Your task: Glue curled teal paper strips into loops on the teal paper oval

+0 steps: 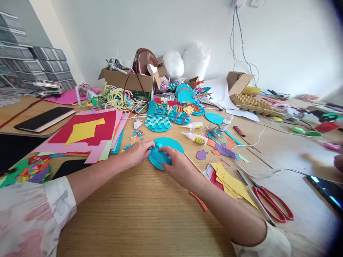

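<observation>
A round blue paper disc (pixel 175 144) lies on the wooden table between my hands. A narrow strip of blue paper (pixel 159 144) stands up in a curve on it. My left hand (pixel 136 154) is closed at the disc's left edge, fingertips pinched at the strip's near end. From the right, my right hand (pixel 180 166) reaches over the disc, its bent fingers around the strip and its thumb lower down. The exact contact under the fingertips is partly hidden. Just beyond is another blue disc (pixel 157 123) with wavy strips.
Glue bottles (pixel 197 138), yellow paper pieces (pixel 230 182) and red-handled scissors (pixel 273 203) lie to the right. Stacked coloured paper (pixel 61 132) and a black notebook (pixel 44 119) are left. Behind stand decorated blue pieces (pixel 177 110) and a cardboard box (pixel 125 79). A white cable (pixel 257 176) crosses the right side.
</observation>
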`<state>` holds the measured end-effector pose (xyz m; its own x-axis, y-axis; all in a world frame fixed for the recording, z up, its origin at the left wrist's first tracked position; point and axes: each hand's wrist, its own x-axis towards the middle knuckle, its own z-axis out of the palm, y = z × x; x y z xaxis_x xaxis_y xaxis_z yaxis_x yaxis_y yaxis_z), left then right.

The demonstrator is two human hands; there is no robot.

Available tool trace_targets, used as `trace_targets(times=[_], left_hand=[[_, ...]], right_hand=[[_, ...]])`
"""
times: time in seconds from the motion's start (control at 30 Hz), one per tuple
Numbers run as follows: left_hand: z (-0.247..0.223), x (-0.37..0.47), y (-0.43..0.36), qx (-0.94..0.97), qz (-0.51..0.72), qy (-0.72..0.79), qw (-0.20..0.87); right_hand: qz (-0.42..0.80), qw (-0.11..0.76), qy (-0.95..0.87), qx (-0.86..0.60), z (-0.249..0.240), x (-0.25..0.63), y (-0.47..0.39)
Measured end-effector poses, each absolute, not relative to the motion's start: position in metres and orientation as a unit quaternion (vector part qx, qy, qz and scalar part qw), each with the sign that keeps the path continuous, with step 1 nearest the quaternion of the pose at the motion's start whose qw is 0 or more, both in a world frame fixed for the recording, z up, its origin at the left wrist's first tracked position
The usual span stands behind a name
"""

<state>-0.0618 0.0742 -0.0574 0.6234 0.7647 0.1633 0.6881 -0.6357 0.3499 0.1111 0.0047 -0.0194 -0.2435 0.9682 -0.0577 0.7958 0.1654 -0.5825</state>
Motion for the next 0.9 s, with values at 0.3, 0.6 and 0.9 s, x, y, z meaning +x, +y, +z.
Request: trace_targets(times=[0.3,0.6,0.9], left_hand=[[-0.053,-0.060,0.074,0.887,0.130,0.422,0.139],[-0.046,-0.062,0.072,0.884,0.105,0.427,0.161],[-0.042,-0.055,0.072,0.873,0.104,0.446,0.168]], right_hand=[[0.091,0.028,-0.810,-0.578,-0.025,0.113,0.004],[0.053,-0.025,-0.823,-0.565,-0.021,0.111,0.003],[0.033,-0.046,-0.829,-0.557,-0.021,0.106,0.003]])
